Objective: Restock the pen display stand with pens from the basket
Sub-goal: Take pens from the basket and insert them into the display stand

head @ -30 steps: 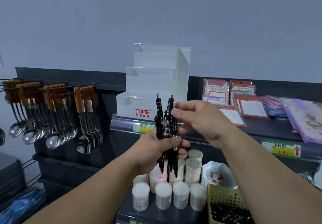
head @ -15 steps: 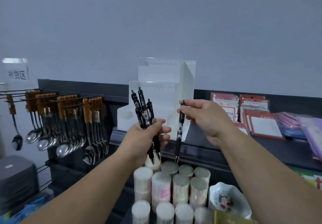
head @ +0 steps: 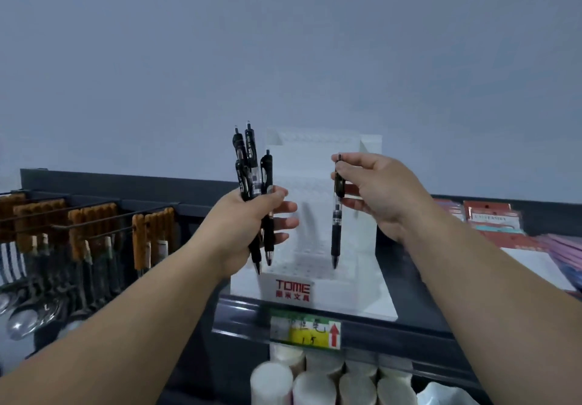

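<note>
The left hand [head: 248, 228] curls round a bundle of black retractable pens [head: 252, 178], clickers up and tips below its fingers. Behind and between both hands stands the white tiered pen display stand [head: 318, 159]. A single pen [head: 336, 225] hangs tip-down over the lowest tier, pinched near its clip by the right hand [head: 384, 190]. Light, stiff and smooth, it likely steers best held high.

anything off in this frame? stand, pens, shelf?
Nothing stands out. The white display stand sits upright on the shelf, its visible holes empty. The left hand grips a bundle of black pens, tips down, slightly fanned. The right hand pinches a single pen vertical over the front row. No spills or damage visible.
</note>
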